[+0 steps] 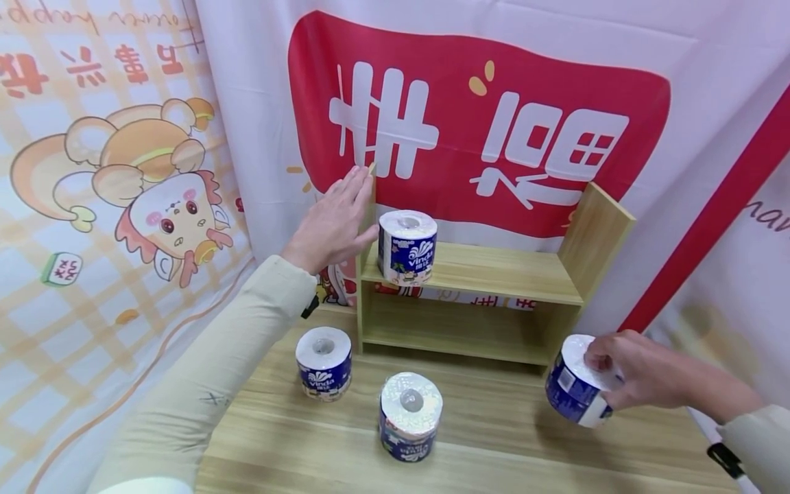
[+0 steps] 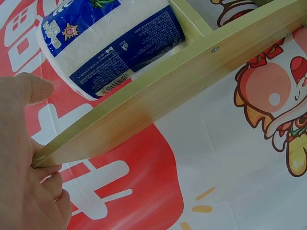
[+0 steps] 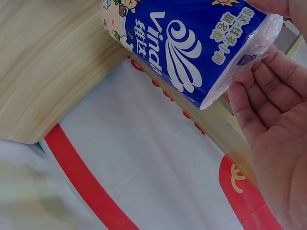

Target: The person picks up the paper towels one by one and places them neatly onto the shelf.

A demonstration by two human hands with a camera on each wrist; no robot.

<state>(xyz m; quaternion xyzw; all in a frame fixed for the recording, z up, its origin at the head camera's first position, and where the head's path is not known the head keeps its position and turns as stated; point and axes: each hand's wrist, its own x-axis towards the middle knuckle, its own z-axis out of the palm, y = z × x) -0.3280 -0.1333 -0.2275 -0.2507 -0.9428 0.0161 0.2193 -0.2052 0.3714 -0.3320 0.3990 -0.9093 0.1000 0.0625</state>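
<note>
My right hand (image 1: pixel 638 374) pinches a toilet roll (image 1: pixel 570 391) at its top, beside the right end of a small wooden shelf (image 1: pixel 512 274). This roll (image 3: pixel 177 48) tilts, its blue Vinda wrapper showing in the right wrist view. At the shelf's left side panel (image 2: pixel 120 122), my left hand (image 1: pixel 336 223) rests with fingers extended along the upper edge; the thumb stands apart from the panel. Another toilet roll (image 1: pixel 407 250) sits upright on the upper board, close by the left thumb.
Two more rolls stand upright on the wooden table: one toilet roll (image 1: pixel 324 363) left of the shelf front, another toilet roll (image 1: pixel 410 415) nearer the middle. Behind the shelf hangs a printed cloth (image 1: pixel 259 123). An orange cord (image 1: pixel 132 387) runs along the left.
</note>
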